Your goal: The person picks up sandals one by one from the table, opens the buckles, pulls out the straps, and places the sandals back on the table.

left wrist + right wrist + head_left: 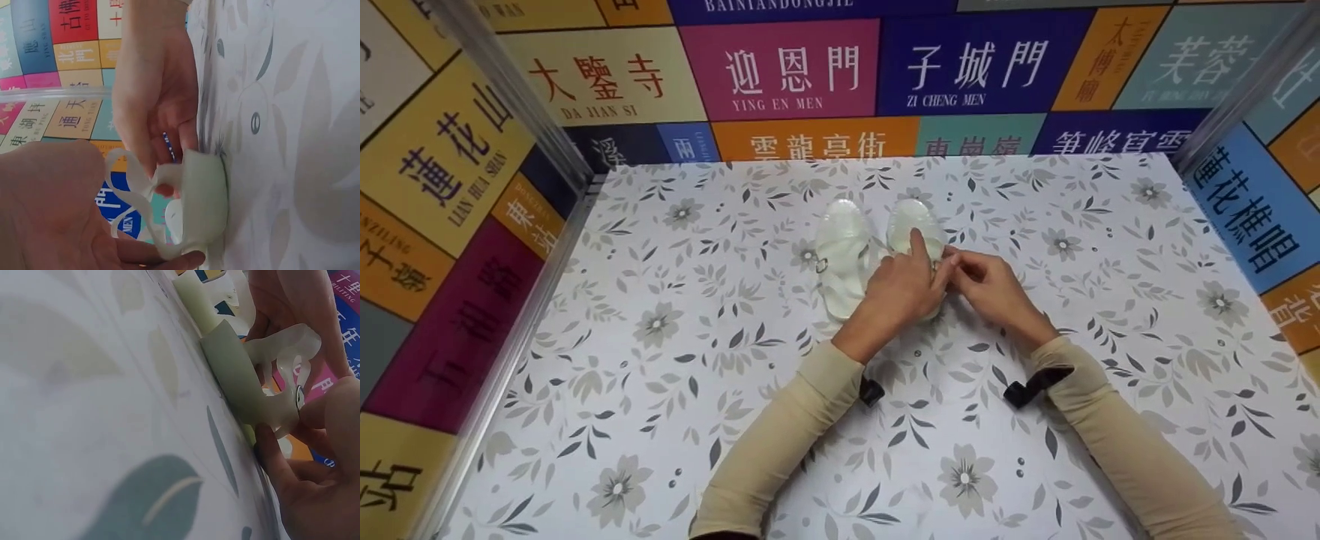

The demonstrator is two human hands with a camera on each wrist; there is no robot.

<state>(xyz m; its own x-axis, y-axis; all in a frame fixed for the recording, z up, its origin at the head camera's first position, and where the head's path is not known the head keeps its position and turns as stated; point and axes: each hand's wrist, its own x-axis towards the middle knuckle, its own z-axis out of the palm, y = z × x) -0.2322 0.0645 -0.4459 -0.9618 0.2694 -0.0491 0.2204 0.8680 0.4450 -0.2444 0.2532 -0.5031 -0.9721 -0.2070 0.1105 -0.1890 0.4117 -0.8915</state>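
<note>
Two whitish sandals stand upright side by side on the patterned tabletop, toes pointing away. The left sandal (840,225) is untouched, with a small buckle (821,265) on its strap. Over the right sandal (913,214) lies my left hand (901,289), index finger stretched forward and other fingers holding its side and straps. My right hand (994,289) pinches the strap at that sandal's right side, close to a metal buckle (300,395) in the right wrist view. The block heel (205,197) rests on the table in the left wrist view. My hands hide much of the straps.
A white tabletop (697,420) printed with grey flowers and leaves surrounds the sandals. Colourful panels with Chinese lettering (787,71) stand at the back and sides. A dark strap with a small black block (1020,394) sits at my right wrist.
</note>
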